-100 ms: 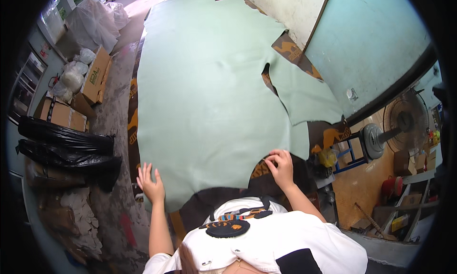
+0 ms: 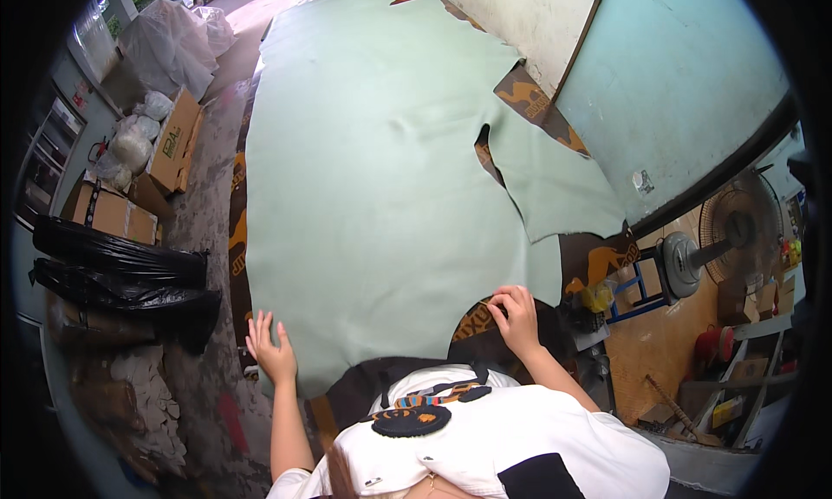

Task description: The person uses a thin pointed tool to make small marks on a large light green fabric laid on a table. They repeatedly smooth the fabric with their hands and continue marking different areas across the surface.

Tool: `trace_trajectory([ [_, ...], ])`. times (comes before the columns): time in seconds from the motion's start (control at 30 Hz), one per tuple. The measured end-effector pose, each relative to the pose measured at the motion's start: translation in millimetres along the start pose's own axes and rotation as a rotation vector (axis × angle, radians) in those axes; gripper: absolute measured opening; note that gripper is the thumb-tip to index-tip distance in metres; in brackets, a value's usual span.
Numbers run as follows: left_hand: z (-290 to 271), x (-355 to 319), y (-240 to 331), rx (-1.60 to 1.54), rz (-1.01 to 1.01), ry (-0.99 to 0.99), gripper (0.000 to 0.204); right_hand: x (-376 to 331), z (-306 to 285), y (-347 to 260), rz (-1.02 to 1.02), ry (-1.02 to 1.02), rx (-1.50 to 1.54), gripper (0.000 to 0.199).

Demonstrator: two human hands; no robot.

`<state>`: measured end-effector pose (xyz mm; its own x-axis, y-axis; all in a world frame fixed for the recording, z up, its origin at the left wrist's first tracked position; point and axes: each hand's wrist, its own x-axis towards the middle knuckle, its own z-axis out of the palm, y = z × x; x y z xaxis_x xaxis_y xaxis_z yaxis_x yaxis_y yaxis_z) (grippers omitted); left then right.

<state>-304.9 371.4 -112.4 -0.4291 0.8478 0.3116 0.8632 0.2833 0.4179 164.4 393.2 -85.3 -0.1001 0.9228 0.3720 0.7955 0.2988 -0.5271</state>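
A large pale green hide-shaped sheet (image 2: pixel 381 170) lies spread flat over a brown patterned mat (image 2: pixel 236 239) on the floor. My left hand (image 2: pixel 270 350) rests flat with fingers spread on the sheet's near left corner. My right hand (image 2: pixel 514 315) pinches the sheet's near right edge between curled fingers. My white printed shirt fills the bottom of the view.
Black plastic bags (image 2: pixel 121 274) and cardboard boxes (image 2: pixel 173 139) line the left side, with clear bags (image 2: pixel 173 40) farther back. A light blue wall panel (image 2: pixel 676 92) stands on the right. A floor fan (image 2: pixel 719 239) and cluttered tools sit at the right.
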Motion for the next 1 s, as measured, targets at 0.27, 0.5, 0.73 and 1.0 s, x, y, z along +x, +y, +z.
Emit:
trace_trajectory([
  [0.27,5,3,-6,0.009,0.067,0.023,0.029,14,-98,41,0.253,-0.259,-0.114,0.011],
  [0.5,23,32,15,0.161,0.132,0.311,0.02,-4,-225,99,0.421,0.798,-0.361,0.02],
  [0.73,53,32,144,-0.08,0.358,0.22,0.014,-12,-416,227,0.279,1.723,-0.095,0.026],
  [1.0,112,-3,311,-0.359,0.23,0.018,0.024,46,-598,402,0.4,1.803,-0.77,0.033],
])
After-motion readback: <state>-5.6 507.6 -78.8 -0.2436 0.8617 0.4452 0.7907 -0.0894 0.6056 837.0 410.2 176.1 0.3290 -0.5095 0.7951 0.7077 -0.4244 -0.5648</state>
